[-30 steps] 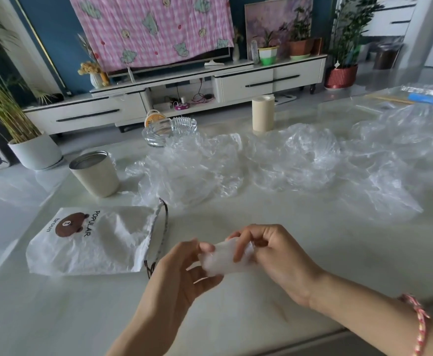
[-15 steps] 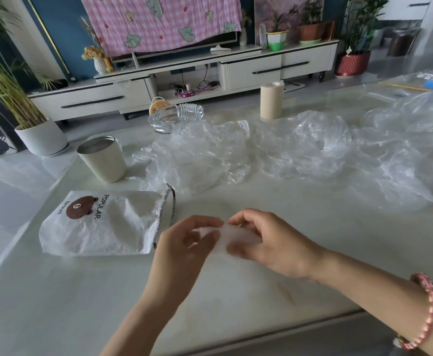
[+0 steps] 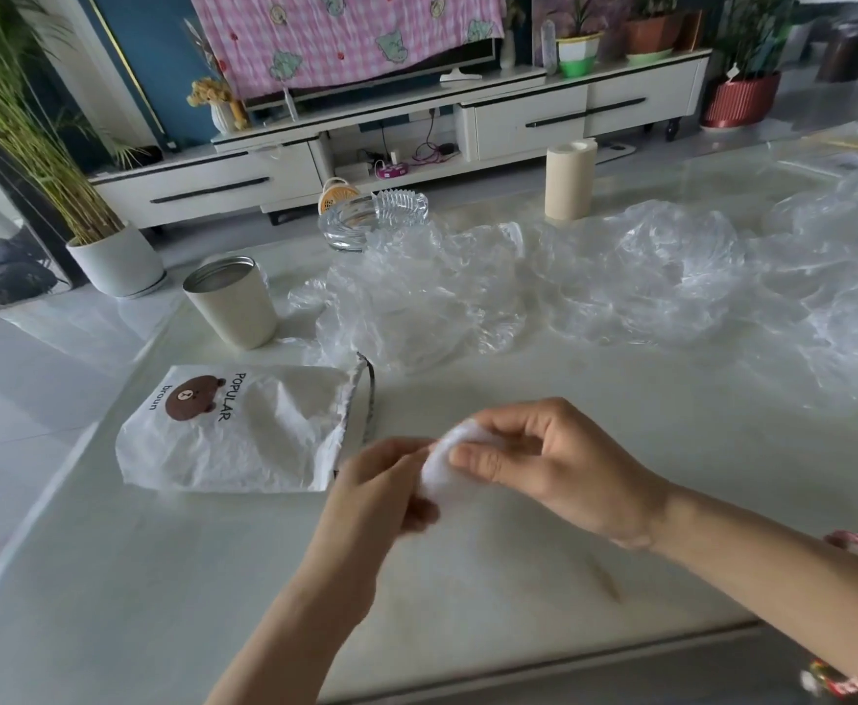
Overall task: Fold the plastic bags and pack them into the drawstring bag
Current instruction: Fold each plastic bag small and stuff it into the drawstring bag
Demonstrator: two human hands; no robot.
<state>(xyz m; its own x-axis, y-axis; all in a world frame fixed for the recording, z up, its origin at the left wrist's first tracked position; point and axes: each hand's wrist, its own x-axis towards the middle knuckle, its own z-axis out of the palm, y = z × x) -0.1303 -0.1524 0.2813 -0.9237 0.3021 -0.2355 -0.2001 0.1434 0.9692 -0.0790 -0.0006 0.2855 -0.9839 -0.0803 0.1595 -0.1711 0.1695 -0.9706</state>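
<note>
A small folded plastic bag (image 3: 439, 470), white and compact, is held above the table between both hands. My right hand (image 3: 554, 465) pinches it from the right with thumb and curled fingers. My left hand (image 3: 376, 496) holds its left side; its fingers are blurred. The white drawstring bag (image 3: 244, 435), printed with a brown bear and "POPULAR", lies flat just left of my hands, its mouth and dark cord facing right. Several loose clear plastic bags (image 3: 620, 277) lie crumpled across the middle and right of the table.
A beige metal cup (image 3: 231, 300) stands behind the drawstring bag. A glass ashtray (image 3: 371, 218) and a beige paper roll (image 3: 569, 178) stand at the table's far edge (image 3: 493, 208). Beyond are a TV cabinet and potted plants.
Both hands have kept working the small folded bag and drifted slightly toward the drawstring bag. The camera has tilted down, shifting the scene.
</note>
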